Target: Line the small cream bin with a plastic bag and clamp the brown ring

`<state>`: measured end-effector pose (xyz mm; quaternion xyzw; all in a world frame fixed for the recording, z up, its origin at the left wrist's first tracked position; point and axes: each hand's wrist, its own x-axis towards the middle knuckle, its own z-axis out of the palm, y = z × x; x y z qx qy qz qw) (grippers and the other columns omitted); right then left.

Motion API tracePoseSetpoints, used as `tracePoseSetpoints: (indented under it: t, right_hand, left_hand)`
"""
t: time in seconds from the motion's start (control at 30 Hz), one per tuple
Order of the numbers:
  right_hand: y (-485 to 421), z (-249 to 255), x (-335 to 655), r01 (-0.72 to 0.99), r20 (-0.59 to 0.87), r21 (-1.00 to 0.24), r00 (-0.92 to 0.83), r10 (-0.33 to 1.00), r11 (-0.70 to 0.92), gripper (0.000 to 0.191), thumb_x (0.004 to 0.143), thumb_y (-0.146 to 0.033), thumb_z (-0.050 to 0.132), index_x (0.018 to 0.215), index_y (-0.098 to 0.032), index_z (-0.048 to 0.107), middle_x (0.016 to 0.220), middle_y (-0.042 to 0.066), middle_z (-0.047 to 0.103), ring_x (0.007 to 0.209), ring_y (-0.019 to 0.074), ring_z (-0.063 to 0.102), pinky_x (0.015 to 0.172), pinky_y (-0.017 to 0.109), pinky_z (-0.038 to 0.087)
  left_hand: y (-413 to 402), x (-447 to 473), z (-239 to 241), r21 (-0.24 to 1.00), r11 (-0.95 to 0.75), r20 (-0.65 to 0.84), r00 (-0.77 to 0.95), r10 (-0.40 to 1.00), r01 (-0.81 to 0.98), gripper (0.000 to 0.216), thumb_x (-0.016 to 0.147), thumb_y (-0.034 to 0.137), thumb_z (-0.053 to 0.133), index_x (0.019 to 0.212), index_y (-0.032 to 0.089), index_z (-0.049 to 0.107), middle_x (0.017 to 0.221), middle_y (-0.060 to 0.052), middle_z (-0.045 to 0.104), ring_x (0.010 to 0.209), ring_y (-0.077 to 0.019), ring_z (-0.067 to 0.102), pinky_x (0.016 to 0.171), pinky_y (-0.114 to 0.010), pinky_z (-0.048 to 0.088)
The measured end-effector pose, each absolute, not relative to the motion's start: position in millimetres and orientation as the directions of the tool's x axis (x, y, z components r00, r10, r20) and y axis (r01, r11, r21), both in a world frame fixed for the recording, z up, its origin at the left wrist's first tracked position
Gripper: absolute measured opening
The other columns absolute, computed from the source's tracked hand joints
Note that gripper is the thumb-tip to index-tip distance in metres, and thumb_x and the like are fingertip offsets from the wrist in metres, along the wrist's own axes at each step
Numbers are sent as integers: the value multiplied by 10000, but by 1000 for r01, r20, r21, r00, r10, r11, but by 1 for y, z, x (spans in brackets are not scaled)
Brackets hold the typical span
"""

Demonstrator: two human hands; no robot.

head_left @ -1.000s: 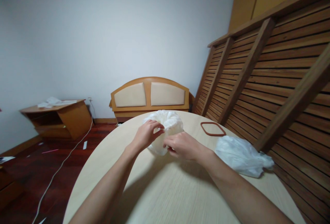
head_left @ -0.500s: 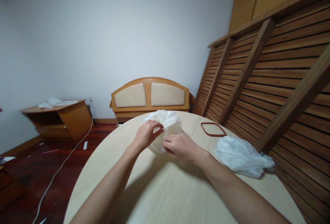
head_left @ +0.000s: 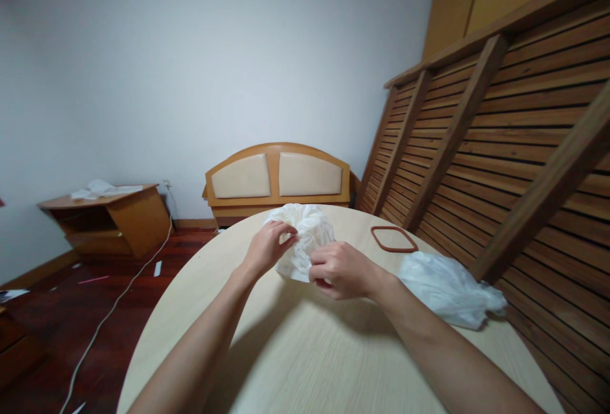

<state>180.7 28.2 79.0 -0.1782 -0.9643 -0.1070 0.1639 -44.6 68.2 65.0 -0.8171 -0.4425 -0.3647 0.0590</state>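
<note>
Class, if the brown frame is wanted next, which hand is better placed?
Likely the right hand: the brown frame lies to its right, nearer to it than to the left hand. Both are at the white plastic.

Center bag point(head_left: 312, 233) looked like thin white plastic film, crinkled, slight sheen; second bag point(head_left: 441, 287) was similar. Tabletop point(head_left: 305, 350) had pale wood grain, smooth, satin. Brown frame point(head_left: 398, 250) was smooth, material unclear. Headboard point(head_left: 274, 176) was varnished-looking wood, leather-like pads point(head_left: 309, 173). Slatted panel point(head_left: 505, 147) was wood, floor point(head_left: 138, 280) glossy, wall point(head_left: 238, 52) matt.
</note>
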Motion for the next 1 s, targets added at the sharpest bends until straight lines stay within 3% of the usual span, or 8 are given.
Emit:
tracePoseSetpoints:
  t: [0.13,0.2,0.4,0.53,0.67,1.0]
  right_hand:
    - [24,79,181,446,170,-209,-860,481,871,139,779,-217,666,846,-230,787,742,-19,723,644,123,606,594,234,380]
    - [24,83,184,455,143,-302,-847,512,837,140,813,-266,666,847,-223,795,726,-17,729,621,114,608,594,223,389]
    - [32,103,200,646,460,-286,-555,693,707,198,903,-276,582,975,-228,760,803,10,736,688,140,618,648,251,394]
    - [41,105,212,745,565,-331,-334,754,579,211,914,-315,563,1018,-224,722,805,18,708,719,164,623,649,263,413]
    - [48,100,218,802,607,-344,-206,767,488,206,902,-301,557,1019,-205,697,916,42,710,750,169,626,687,284,440]
    - [52,97,220,839,587,-369,-123,800,400,336,895,-340,595,1188,-178,628,1123,106,703,907,224,677,789,338,496]
  left_hand:
    - [69,-45,64,223,-621,643,365,673,751,93,898,276,677,952,214,720,956,-46,759,920,-214,668,835,-331,506]
    - [70,-46,64,222,-636,644,379,665,739,94,900,251,671,972,216,722,963,-46,761,931,-216,665,845,-337,503]
    - [65,-44,71,267,-702,610,449,653,660,82,884,247,696,952,206,718,941,-42,760,914,-210,662,845,-335,500]
    - [56,-38,77,249,-770,563,559,608,587,97,909,267,669,967,211,722,942,-47,759,890,-193,668,844,-327,500]
    - [48,-32,80,171,-816,524,650,551,553,106,925,261,645,981,218,723,945,-52,746,912,-193,661,852,-329,491]
    - [29,-16,92,-11,-826,393,763,514,563,157,891,168,661,1030,212,719,955,-43,737,911,-209,664,824,-329,482]
